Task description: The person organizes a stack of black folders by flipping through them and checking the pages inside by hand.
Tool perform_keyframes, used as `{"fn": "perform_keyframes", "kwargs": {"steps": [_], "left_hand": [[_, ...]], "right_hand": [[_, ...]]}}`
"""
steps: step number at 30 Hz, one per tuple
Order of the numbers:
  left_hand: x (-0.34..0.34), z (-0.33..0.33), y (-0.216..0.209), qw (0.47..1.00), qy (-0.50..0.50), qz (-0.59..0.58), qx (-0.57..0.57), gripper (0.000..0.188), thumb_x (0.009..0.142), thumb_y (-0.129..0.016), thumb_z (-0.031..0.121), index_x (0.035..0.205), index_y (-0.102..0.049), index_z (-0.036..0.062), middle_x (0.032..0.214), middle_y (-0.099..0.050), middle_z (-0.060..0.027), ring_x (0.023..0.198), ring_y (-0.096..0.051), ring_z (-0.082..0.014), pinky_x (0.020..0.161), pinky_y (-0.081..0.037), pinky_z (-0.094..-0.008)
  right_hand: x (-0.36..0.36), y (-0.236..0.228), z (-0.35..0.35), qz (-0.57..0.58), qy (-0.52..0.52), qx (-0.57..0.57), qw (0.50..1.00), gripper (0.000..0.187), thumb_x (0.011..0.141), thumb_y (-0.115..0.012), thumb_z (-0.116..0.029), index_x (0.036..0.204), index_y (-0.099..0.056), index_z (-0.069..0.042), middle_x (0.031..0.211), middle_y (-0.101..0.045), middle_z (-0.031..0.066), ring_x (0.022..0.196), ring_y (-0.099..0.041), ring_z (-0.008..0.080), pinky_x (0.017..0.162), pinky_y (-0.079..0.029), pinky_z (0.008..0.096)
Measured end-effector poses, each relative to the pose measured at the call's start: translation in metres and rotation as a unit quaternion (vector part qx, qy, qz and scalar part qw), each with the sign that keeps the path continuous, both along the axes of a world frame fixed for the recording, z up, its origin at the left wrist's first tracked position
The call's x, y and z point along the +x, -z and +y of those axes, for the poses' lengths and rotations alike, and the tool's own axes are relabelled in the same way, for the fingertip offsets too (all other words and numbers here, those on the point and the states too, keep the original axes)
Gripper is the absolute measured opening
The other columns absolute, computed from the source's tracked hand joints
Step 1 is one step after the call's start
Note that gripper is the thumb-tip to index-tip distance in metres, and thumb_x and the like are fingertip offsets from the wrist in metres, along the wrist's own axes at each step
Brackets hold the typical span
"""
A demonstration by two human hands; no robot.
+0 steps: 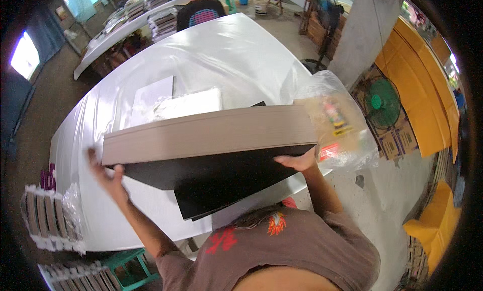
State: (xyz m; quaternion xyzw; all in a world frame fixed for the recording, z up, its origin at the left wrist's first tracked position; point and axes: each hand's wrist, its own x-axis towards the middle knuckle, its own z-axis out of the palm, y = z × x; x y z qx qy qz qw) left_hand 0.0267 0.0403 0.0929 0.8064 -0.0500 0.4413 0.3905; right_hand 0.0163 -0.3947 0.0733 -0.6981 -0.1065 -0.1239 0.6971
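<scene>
A thick stack of boards [211,135] stands tilted on the table in front of me, its grey-beige cut edges facing up and a black face turned toward me. My right hand [301,161] grips its right end, thumb lying on the black face and the other fingers hidden behind. At the other end, my left hand [108,177] is slightly blurred, fingers spread, with the thumb at the stack's lower left corner. Below the stack, more black sheets [216,198] lie overlapping near the table's front edge.
The large table [201,54] has a glossy white plastic cover. Behind the stack lie a white board [153,97] and a plastic-wrapped white pack [188,103]. Clear plastic [347,130] covers the right corner. Wrapped bundles [50,215] stand at left; a person [198,11] sits beyond.
</scene>
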Motion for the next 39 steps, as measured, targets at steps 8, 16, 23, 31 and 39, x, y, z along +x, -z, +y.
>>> {"fn": "perform_keyframes", "kwargs": {"steps": [8,16,23,31,39], "left_hand": [[-0.051,-0.219,-0.096,0.927,0.088,0.097,0.352,0.097,0.065,-0.067,0.062,0.129,-0.041,-0.0043,0.131,-0.045,-0.0202,0.123,-0.043,-0.0331,0.101,-0.033,-0.0419],[-0.044,-0.223,-0.086,0.901,0.060,0.140,0.405,0.073,0.077,-0.048,0.066,0.119,-0.059,0.0067,0.123,-0.056,-0.0115,0.119,-0.049,-0.0334,0.100,-0.032,-0.0385],[-0.047,-0.225,-0.088,0.884,0.026,0.164,0.436,0.071,0.076,-0.047,0.067,0.121,-0.057,0.0135,0.126,-0.055,-0.0091,0.123,-0.044,-0.0370,0.102,-0.027,-0.0399],[-0.049,-0.225,-0.094,0.890,0.038,0.189,0.413,0.066,0.073,-0.051,0.065,0.117,-0.060,0.0162,0.128,-0.054,-0.0039,0.125,-0.039,-0.0433,0.100,-0.030,-0.0449],[-0.049,-0.227,-0.091,0.892,0.024,0.172,0.417,0.063,0.074,-0.048,0.066,0.114,-0.062,0.0181,0.127,-0.055,-0.0030,0.124,-0.041,-0.0389,0.100,-0.030,-0.0429]], "right_hand": [[-0.010,0.005,-0.005,-0.097,-0.050,-0.086,0.990,0.097,0.052,-0.086,-0.020,0.128,-0.032,0.003,0.118,-0.048,0.0131,0.113,-0.046,0.0213,0.098,-0.032,0.0339],[0.046,-0.069,-0.038,0.163,-0.304,0.118,0.931,0.092,0.070,-0.074,-0.045,0.137,-0.028,-0.001,0.121,-0.051,0.0174,0.113,-0.049,0.0237,0.098,-0.035,0.0347],[0.093,-0.128,-0.018,0.217,-0.468,-0.141,0.845,0.077,0.072,-0.075,-0.031,0.133,-0.037,-0.002,0.111,-0.058,0.0164,0.106,-0.054,0.0220,0.093,-0.041,0.0335],[0.108,-0.132,-0.009,0.245,-0.493,-0.262,0.793,0.089,0.061,-0.083,-0.033,0.131,-0.039,-0.001,0.110,-0.058,0.0176,0.102,-0.056,0.0237,0.092,-0.042,0.0339],[0.108,-0.131,-0.014,0.262,-0.479,-0.263,0.795,0.083,0.061,-0.082,-0.033,0.128,-0.044,-0.003,0.109,-0.060,0.0176,0.100,-0.058,0.0232,0.091,-0.042,0.0329]]}}
